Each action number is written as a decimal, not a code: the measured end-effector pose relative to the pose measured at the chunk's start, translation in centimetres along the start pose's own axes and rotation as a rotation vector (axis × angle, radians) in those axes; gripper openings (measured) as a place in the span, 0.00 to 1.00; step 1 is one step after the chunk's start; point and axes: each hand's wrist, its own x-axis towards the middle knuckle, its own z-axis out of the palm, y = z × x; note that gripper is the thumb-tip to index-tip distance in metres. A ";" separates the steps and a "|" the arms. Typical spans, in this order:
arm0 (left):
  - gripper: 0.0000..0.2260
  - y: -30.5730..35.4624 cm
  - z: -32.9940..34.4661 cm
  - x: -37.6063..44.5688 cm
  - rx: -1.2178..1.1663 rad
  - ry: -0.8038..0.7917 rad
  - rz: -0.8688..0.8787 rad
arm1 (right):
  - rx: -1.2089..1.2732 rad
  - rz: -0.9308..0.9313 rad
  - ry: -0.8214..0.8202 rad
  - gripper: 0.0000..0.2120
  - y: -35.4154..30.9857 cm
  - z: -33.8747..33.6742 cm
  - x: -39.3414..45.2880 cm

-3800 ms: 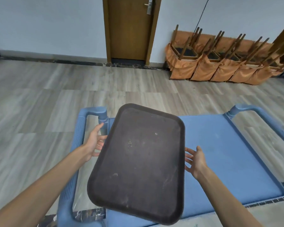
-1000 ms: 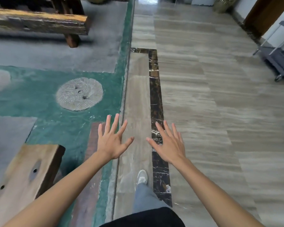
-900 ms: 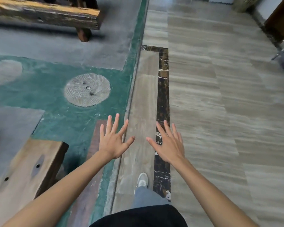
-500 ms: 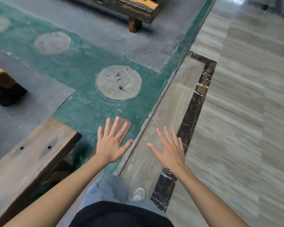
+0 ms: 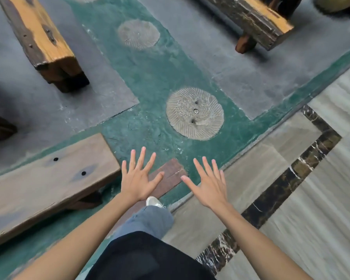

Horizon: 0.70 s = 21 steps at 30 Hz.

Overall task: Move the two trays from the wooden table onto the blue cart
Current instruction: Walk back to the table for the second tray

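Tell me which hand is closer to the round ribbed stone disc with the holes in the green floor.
Right. The right hand is spread open just below the disc, nearly under it. The left hand is also open and empty, below the disc and further to its left.

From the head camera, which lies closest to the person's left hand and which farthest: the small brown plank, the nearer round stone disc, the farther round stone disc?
From the left hand:
1. Small brown plank, on the floor just right of the thumb.
2. Nearer round stone disc, ahead and to the right.
3. Farther round stone disc, farther ahead, near the frame's top.
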 end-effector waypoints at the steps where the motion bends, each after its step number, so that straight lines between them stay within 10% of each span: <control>1: 0.35 -0.5 -0.2 1.3 -0.009 0.004 -0.014 | -0.019 -0.014 -0.008 0.43 -0.7 -0.2 2.1; 21: 0.36 -11.5 -10.2 11.7 -0.204 0.137 -0.589 | -0.205 -0.614 -0.177 0.43 -22.4 -7.3 27.5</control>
